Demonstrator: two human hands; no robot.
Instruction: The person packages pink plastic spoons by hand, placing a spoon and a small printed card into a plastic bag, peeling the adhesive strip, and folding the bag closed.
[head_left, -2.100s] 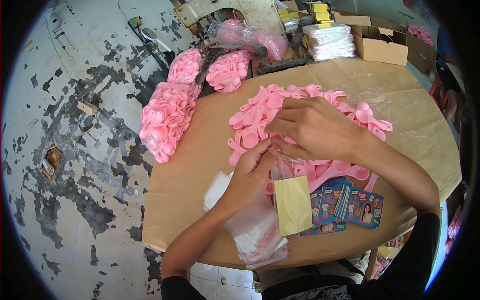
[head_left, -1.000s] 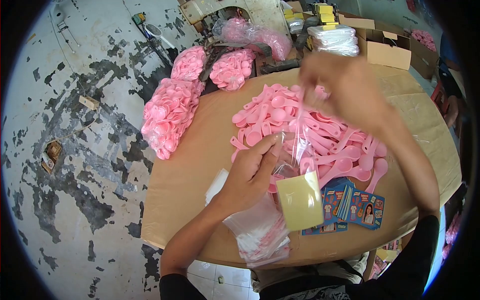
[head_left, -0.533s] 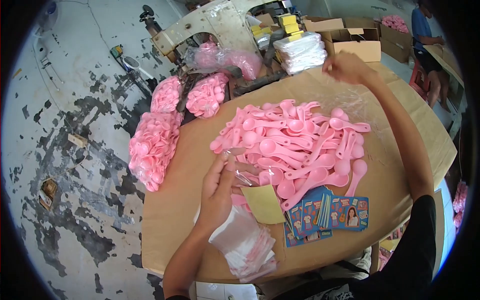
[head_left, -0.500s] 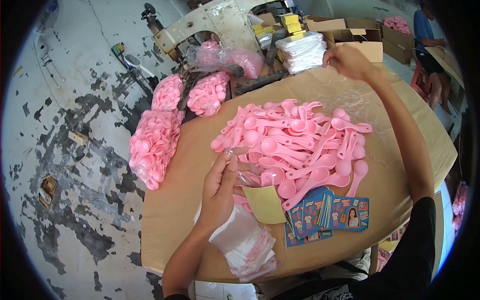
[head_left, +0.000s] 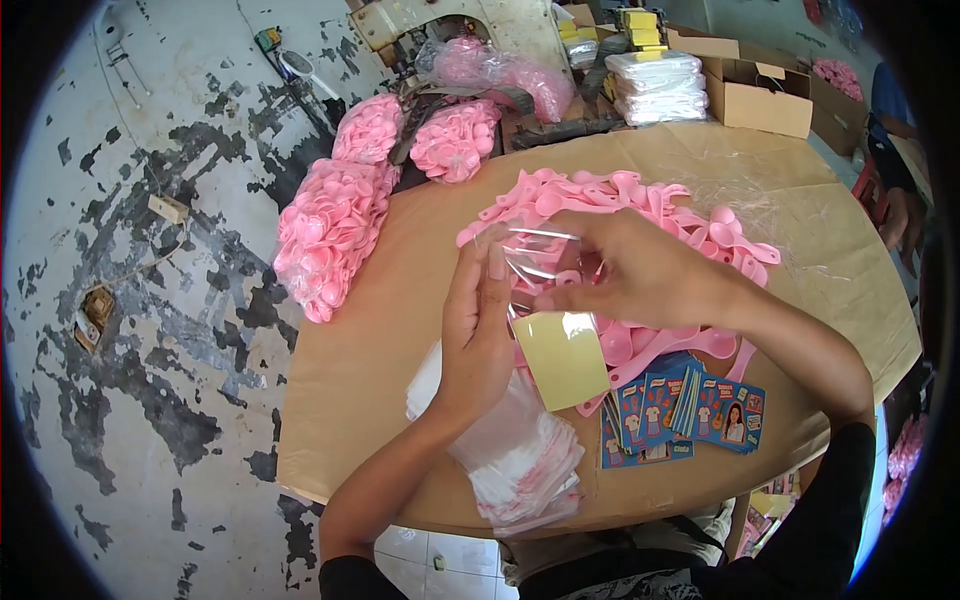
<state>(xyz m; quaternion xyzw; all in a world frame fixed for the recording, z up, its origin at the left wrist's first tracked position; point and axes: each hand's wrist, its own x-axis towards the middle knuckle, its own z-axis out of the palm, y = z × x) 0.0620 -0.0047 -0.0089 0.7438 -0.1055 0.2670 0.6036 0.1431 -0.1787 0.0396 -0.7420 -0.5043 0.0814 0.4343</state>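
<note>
My left hand (head_left: 478, 330) pinches a clear plastic bag (head_left: 540, 255) at its left edge. A yellow card (head_left: 562, 362) sits at the bag's lower end. My right hand (head_left: 640, 268) is curled round the other side of the bag, thumb below and fingers above, with film between them. Behind and beneath both hands spreads a heap of pink plastic spoons (head_left: 625, 190), partly hidden by them. Below my left wrist lies a stack of clear plastic bags (head_left: 525, 470). Blue printed cards (head_left: 690, 410) are fanned out to the right of the yellow card.
Brown paper covers the table (head_left: 350, 400). Filled bags of pink spoons (head_left: 335, 240) stand along its left edge. At the back are a machine (head_left: 520, 30), a stack of clear packs (head_left: 657, 88) and an open cardboard box (head_left: 760, 98). Another person (head_left: 893, 150) sits at the far right.
My right hand has come down from above the table's back right to the clear plastic bag. My left hand keeps holding the bag. The view has shifted slightly.
</note>
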